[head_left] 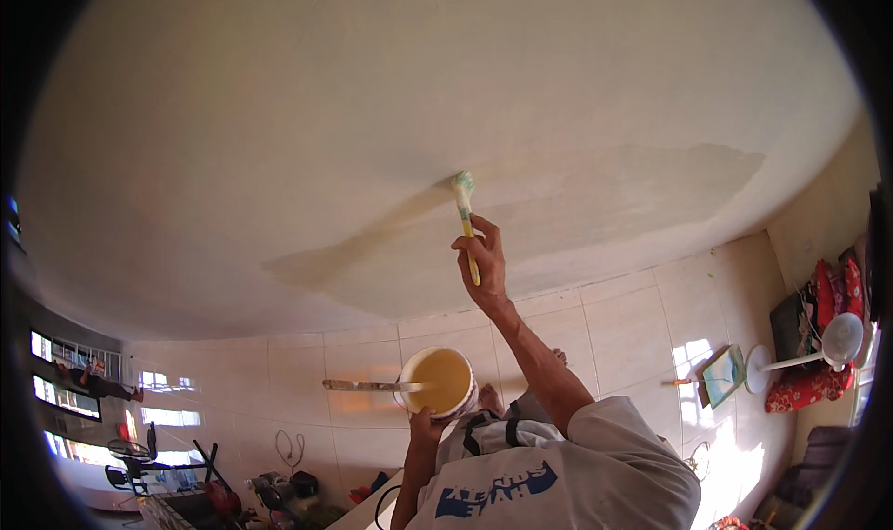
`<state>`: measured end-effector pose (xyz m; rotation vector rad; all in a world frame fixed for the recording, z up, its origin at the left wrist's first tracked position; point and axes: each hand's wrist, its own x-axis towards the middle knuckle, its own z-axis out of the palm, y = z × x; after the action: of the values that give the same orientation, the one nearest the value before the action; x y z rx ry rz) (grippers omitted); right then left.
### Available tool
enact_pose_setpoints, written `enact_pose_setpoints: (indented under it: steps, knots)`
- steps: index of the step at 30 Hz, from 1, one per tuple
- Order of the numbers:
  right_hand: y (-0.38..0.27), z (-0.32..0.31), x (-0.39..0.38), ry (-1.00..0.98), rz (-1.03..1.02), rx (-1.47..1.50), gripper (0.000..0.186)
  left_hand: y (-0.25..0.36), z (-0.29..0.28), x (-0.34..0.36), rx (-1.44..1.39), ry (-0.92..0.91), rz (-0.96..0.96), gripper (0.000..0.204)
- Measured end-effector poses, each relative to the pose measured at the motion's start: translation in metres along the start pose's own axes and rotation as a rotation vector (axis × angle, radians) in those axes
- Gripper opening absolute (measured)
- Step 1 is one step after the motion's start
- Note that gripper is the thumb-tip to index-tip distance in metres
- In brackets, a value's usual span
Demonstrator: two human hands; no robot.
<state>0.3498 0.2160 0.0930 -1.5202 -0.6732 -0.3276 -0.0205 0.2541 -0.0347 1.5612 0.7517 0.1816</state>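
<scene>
My right hand (486,262) is closed around the yellow handle of a paintbrush (467,215). Its paint-covered bristles, whitish with green, meet the pale wall (400,93). A darker, damp-looking band (633,190) spreads across the wall on both sides of the brush. Lower down, my left hand (430,425) grips the near side of a round bucket (473,390), its fingers partly hidden beneath. Pale yellow paint (446,370) lies inside the bucket. Across its left rim rests a long, flat, paint-smeared stick (363,386), one end in the paint.
Light tiles (614,335) cover the floor below the wall. At right stand a white pedestal fan (840,339), a teal-and-white board-like item (721,378) and red floral cushions (809,389). Dark clutter (279,493) sits lower left. Another person (88,379) is far left near bright windows.
</scene>
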Motion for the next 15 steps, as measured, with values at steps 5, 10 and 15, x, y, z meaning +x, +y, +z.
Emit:
enact_pose_setpoints:
  steps: [5,10,15]
  knots:
    - [0.0,-0.04,0.005,0.0,0.022,0.203,0.022,-0.006,0.0,-0.002,-0.422,0.108,-0.228,0.033]
    - [0.043,-0.135,0.022,0.143,0.118,0.092,0.018,-0.021,-0.006,0.001,-0.801,0.077,-0.317,0.032]
    - [0.057,-0.152,0.014,0.323,0.03,-0.045,0.018,-0.048,-0.012,0.007,-0.608,0.051,-0.278,0.047]
